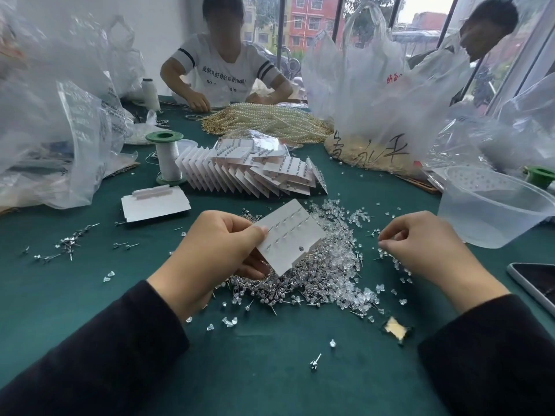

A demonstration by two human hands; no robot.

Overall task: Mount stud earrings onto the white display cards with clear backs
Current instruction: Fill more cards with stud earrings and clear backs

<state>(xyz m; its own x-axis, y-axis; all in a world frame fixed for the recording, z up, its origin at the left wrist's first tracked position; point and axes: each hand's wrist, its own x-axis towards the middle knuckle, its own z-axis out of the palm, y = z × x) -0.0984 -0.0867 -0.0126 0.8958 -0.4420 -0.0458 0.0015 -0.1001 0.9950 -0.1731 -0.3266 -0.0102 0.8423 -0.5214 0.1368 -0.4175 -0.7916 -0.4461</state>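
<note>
A green cloth table (90,295) stands by windows (315,19), with people (222,73) seated across it. The left hand (216,253) grips a tilted white card (289,235) by its near corner, rows of small posts showing on it, just above the pile (324,274) of studs and clear backs between the hands. The right hand (420,244) pinches at the pile's right edge; whether it holds a back cannot be told. Beyond the left hand stand finished cards (249,172), a spool (168,157) and a blank card (156,205). Beyond the right sits a tub (492,211), and right of it a phone (537,283). Bags (75,130) crowd the far sides.
</note>
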